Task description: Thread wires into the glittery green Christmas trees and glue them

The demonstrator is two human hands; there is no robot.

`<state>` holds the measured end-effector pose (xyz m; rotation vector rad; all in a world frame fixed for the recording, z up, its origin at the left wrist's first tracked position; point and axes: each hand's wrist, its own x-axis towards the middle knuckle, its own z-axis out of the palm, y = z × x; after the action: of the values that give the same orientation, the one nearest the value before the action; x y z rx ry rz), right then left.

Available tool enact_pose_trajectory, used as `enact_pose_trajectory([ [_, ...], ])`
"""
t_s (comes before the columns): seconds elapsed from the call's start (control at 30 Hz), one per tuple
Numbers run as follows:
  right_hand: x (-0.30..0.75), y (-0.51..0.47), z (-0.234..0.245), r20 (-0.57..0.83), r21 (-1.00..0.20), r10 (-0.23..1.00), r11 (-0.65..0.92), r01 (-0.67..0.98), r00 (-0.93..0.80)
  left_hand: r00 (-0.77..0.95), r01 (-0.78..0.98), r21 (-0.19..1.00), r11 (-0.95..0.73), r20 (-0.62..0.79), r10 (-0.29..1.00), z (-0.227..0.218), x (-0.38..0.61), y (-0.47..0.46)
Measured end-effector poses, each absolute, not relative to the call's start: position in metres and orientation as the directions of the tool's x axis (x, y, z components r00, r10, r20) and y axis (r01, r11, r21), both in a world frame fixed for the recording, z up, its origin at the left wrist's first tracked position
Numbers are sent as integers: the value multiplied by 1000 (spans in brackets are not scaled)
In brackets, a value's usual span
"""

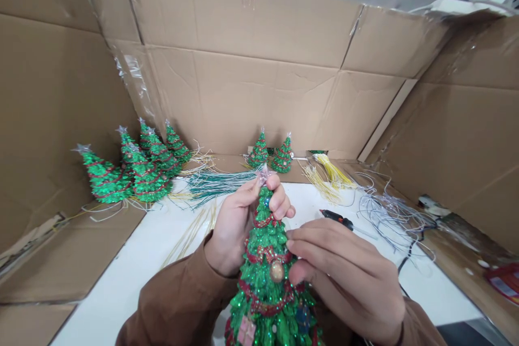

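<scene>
A green glittery Christmas tree figurine (267, 281) with red garlands, small gift boxes and a gold ball stands close in front of me, its lower end cut off by the frame. My left hand (239, 216) is closed round its upper part, with thumb and fingers at the clear star (265, 175) on the tip. On the tree's right side, my right hand (348, 275) has its fingers drawn together, the tips against the branches beside the gold ball. Whatever lies between those fingertips is too small or hidden to make out.
Several similar trees (150, 173) stand at the left, and two small trees (283, 154) at the back. Green wires (223, 184), yellow wires (334, 170) and tangled clear wires (389, 216) lie on the white table (133, 259). A glue gun (336, 219) lies behind my right hand. Cardboard walls (243, 86) surround everything.
</scene>
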<state>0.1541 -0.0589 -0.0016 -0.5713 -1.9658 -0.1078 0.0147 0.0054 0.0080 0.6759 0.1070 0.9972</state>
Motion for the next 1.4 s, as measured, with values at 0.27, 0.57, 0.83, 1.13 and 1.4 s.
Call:
enact_pose_trajectory([
  [0.27,155,-60,3,870,-213,377,869,447,-318,558,-759,541,363,254,790,6,13,4],
  [0.57,159,-64,-3,727,-540,633,767,346,-266,580,-731,587,348,265,770,8,12,0],
  [0.83,160,-68,0,665,-585,698,708,396,-265,563,-752,601,272,369,740,6,11,0],
  [1.13,160,-63,-6,753,-402,550,819,410,-360,544,-772,578,266,384,746,8,10,-3],
  [1.4,150,-61,-14,852,-272,427,855,441,-302,504,-792,559,245,371,780,8,11,-2],
])
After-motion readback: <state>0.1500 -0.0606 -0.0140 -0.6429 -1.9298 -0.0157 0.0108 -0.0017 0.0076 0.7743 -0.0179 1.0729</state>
